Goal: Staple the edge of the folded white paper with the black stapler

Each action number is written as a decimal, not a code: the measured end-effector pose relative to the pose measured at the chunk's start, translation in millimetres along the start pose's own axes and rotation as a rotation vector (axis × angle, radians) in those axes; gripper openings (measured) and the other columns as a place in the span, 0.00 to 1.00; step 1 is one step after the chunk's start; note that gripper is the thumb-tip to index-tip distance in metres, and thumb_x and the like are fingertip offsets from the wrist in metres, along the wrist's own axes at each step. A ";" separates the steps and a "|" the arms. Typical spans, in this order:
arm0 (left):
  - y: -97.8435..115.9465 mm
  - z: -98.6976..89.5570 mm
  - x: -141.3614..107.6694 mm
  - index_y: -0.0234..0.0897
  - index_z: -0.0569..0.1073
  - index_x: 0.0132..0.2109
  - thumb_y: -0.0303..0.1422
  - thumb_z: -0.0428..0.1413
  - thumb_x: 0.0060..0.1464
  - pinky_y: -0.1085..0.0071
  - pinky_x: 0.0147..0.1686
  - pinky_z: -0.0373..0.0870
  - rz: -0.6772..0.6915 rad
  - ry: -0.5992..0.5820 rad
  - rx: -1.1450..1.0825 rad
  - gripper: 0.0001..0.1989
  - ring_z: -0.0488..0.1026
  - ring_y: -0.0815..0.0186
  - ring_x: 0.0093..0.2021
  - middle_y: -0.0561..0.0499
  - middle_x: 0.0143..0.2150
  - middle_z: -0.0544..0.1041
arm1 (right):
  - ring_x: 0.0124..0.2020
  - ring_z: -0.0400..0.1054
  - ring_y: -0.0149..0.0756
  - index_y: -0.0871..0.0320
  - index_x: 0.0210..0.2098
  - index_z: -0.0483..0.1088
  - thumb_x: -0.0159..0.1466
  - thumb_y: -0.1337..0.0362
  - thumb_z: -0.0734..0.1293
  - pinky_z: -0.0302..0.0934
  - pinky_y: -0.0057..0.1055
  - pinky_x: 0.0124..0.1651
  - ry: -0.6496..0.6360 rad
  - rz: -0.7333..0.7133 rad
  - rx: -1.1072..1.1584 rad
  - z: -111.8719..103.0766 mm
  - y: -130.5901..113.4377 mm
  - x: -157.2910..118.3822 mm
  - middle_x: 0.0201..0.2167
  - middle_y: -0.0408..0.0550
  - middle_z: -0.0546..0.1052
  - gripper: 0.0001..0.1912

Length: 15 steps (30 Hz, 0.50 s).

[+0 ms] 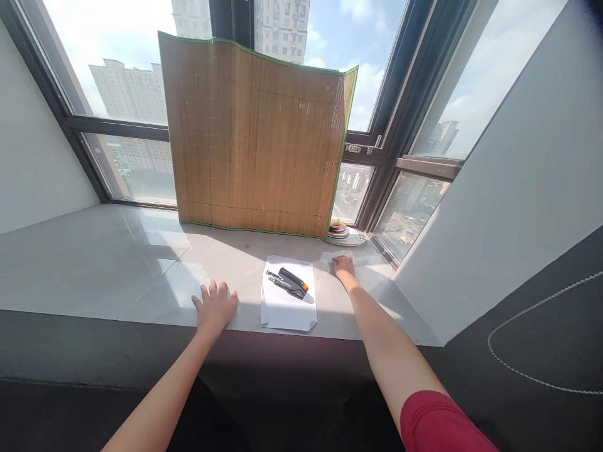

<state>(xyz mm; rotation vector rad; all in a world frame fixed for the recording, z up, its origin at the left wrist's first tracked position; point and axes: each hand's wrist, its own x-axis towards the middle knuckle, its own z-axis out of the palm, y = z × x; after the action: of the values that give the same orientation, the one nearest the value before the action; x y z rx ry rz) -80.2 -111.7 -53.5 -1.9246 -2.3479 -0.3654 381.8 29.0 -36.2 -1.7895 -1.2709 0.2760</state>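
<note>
My left hand (pixel 215 307) lies on the pale windowsill with its fingers spread, holding nothing. To the right, my right hand (pixel 345 268) is closed, fingers bent together; a small dark thing shows at the fingertips, too small to name. Beneath it is a whitish, partly see-through sheet or bag (pixel 327 257). Between the two hands rests white paper (pixel 287 315) with its lower corners folded or curled. On top of the paper is a black stapler (pixel 293 276) with an orange end, and a slim dark tool (pixel 279 280) touches its side.
A brown bamboo mat (pixel 254 138) with green edging stands upright against the window. Beside its lower right corner is a stack of round plates or discs (pixel 343 233). The windowsill (pixel 108 270) ends at a front edge near me. A beaded cord (pixel 518 311) hangs at the right.
</note>
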 end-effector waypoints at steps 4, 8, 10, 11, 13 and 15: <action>0.5 -0.6 -0.8 0.30 0.69 0.74 0.43 0.45 0.73 0.27 0.72 0.49 0.002 0.006 0.003 0.32 0.51 0.30 0.80 0.29 0.80 0.60 | 0.57 0.73 0.55 0.54 0.37 0.84 0.55 0.67 0.70 0.65 0.42 0.61 -0.046 -0.008 -0.047 -0.7 1.2 -7.7 0.49 0.61 0.85 0.12; -0.6 -0.3 1.0 0.31 0.70 0.74 0.43 0.45 0.73 0.28 0.73 0.49 -0.006 0.003 0.000 0.31 0.51 0.30 0.80 0.30 0.80 0.60 | 0.43 0.76 0.49 0.55 0.35 0.82 0.54 0.65 0.66 0.67 0.38 0.46 -0.093 0.024 -0.055 -25.6 6.8 -19.9 0.38 0.56 0.84 0.13; -1.4 1.4 1.5 0.31 0.70 0.74 0.44 0.45 0.74 0.28 0.73 0.49 -0.003 -0.009 -0.013 0.32 0.50 0.30 0.81 0.30 0.80 0.59 | 0.34 0.73 0.45 0.54 0.27 0.78 0.54 0.63 0.65 0.63 0.36 0.38 -0.145 0.032 -0.058 -40.9 14.8 -33.2 0.29 0.52 0.80 0.09; -1.7 2.7 1.2 0.31 0.70 0.74 0.44 0.45 0.73 0.28 0.73 0.49 -0.002 -0.012 -0.022 0.32 0.50 0.30 0.81 0.30 0.80 0.59 | 0.32 0.71 0.43 0.53 0.24 0.76 0.53 0.62 0.65 0.61 0.35 0.36 -0.181 0.024 -0.057 -47.8 19.6 -41.5 0.25 0.50 0.78 0.07; -2.3 5.0 0.0 0.31 0.69 0.74 0.44 0.44 0.73 0.28 0.73 0.49 -0.005 -0.004 -0.036 0.32 0.50 0.30 0.80 0.30 0.80 0.59 | 0.30 0.69 0.40 0.53 0.21 0.72 0.52 0.61 0.65 0.59 0.34 0.36 -0.246 0.004 -0.057 -58.8 29.3 -58.9 0.22 0.47 0.75 0.07; -2.7 5.5 -0.2 0.31 0.69 0.74 0.44 0.44 0.73 0.28 0.73 0.48 -0.010 0.016 -0.039 0.32 0.49 0.30 0.80 0.30 0.80 0.59 | 0.31 0.69 0.39 0.54 0.21 0.73 0.52 0.60 0.65 0.60 0.33 0.38 -0.312 -0.040 -0.037 -66.0 37.1 -74.4 0.24 0.46 0.75 0.07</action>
<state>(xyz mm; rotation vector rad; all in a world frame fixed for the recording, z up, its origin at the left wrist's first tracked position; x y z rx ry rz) -82.4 -111.1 -59.2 -1.9204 -2.3581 -0.4294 413.3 -71.5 -48.9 -1.7981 -1.5353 0.5280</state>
